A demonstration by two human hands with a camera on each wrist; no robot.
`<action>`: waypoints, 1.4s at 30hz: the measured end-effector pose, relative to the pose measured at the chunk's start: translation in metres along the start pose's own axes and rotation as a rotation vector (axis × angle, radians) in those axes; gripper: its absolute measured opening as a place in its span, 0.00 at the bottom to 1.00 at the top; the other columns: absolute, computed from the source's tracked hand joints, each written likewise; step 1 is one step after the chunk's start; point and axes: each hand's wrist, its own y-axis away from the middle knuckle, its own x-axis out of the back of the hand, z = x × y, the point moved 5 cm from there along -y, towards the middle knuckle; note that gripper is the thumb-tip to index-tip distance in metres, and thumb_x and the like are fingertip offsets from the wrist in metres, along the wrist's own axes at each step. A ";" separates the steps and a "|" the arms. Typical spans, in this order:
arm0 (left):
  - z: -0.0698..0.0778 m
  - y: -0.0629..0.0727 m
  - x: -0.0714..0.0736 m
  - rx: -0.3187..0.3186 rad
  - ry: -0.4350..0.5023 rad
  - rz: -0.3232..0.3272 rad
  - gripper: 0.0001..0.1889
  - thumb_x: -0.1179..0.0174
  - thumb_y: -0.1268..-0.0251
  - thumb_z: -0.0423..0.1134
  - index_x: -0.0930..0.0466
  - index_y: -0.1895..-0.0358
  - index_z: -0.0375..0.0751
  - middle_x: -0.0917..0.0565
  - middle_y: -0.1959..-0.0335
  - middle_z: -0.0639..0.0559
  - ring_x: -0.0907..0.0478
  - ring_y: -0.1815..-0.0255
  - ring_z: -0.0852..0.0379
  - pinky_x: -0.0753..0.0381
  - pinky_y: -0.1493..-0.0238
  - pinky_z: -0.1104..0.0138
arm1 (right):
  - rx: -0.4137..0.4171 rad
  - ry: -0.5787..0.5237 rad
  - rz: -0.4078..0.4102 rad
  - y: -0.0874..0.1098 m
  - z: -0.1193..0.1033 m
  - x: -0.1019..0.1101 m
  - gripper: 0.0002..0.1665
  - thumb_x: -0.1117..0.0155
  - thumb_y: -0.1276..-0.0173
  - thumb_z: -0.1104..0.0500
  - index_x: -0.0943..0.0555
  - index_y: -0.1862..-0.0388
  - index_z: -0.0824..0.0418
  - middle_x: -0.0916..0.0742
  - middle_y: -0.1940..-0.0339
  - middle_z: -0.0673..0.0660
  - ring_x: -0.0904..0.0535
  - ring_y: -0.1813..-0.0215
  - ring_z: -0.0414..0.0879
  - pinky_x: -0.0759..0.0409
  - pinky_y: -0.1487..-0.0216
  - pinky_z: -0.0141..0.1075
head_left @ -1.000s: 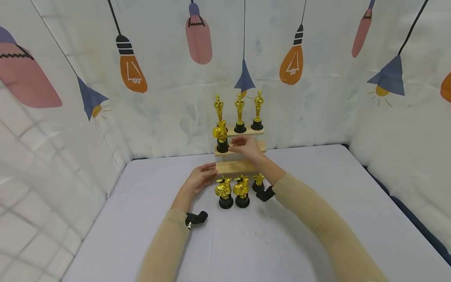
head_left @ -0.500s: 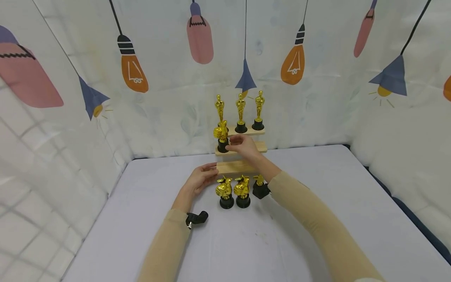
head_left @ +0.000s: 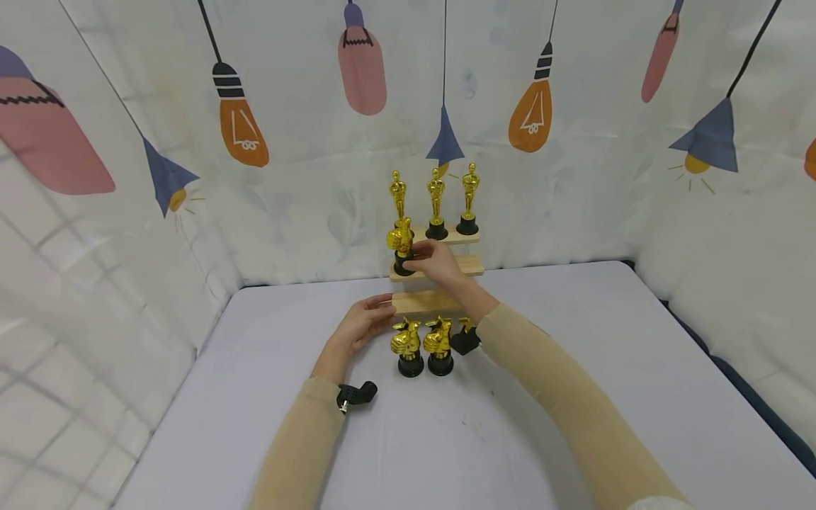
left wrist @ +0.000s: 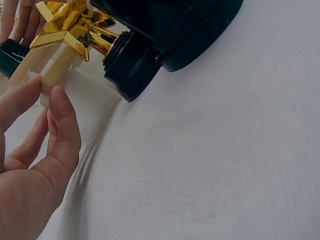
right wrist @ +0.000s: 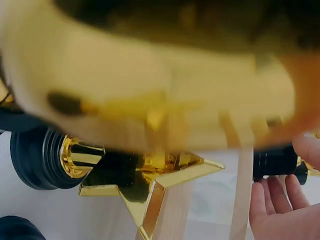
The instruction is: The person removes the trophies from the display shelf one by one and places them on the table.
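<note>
Thumbs-up trophy [head_left: 399, 241], gold on a round black base, stood upright at the left end of the middle shelf [head_left: 470, 265], with the right hand [head_left: 441, 263] at its right side. The thumb and fingers lay around its base rather than around the gold part, which rose above the fingertips. The right wrist view showed the black base [right wrist: 270, 162] between the thumb [right wrist: 310, 150] on one side and the fingers [right wrist: 279, 196] on the other, the hand curved to pinch it; how firmly could not be told. The other fingers of that hand sat close together. The left hand [head_left: 360, 326] pinched the left end of the lowest shelf [head_left: 421, 303] between thumb and fingertips, well below the trophy and apart from it. Three gold figure trophies [head_left: 436, 195] stood in a row on the top shelf [head_left: 451, 238], the leftmost just behind the thumbs-up one and partly hidden by it. Two more thumbs-up trophies [head_left: 438, 343] stood side by side on the white table [head_left: 446, 453], in front of the lowest shelf. Star trophies stood just behind them, one star trophy [left wrist: 65, 36] showing plainly near the left hand. A blurred gold shape filled the upper part of the right wrist view. Behind everything hung a pale cloth [head_left: 287, 219] printed with lamps.
</note>
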 end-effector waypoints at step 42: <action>0.001 0.001 0.000 -0.001 -0.005 -0.002 0.28 0.38 0.26 0.29 0.32 0.26 0.31 0.25 0.37 0.38 0.18 0.51 0.55 0.15 0.49 0.66 | 0.035 0.125 -0.038 0.005 -0.006 0.006 0.31 0.25 0.33 0.64 0.24 0.33 0.69 0.16 0.39 0.63 0.21 0.37 0.55 0.20 0.39 0.43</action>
